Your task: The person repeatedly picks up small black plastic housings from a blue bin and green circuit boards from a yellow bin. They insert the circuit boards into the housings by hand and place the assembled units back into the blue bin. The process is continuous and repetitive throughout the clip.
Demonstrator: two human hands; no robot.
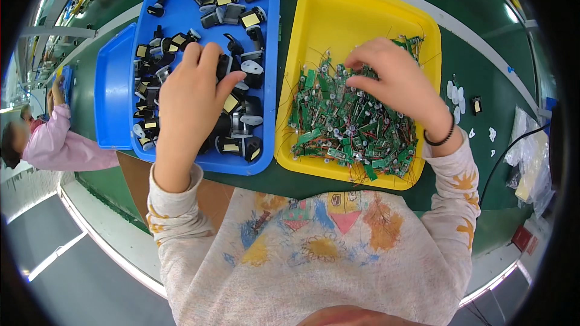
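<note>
My left hand [194, 93] is over a blue tray [273, 30] of small black plastic housings with yellow pads and clear or grey ends. Its thumb stands apart from the fingers. A black housing [224, 67] shows in the gap between them, not visibly gripped; the other fingertips are hidden behind the hand. To the right, my right hand [396, 78] hovers over a yellow tray [320, 15] holding a heap of small green circuit boards [344, 127] with thin wires. The thumb and index finger there are apart, with nothing visible between them.
Another blue tray [115, 84] sits at the left. Right of the yellow tray lie white oval pieces [456, 98], a single black housing [477, 105] and a clear plastic bag [531, 163] by a black cable. A person in a pink sleeve [66, 136] works at the far left.
</note>
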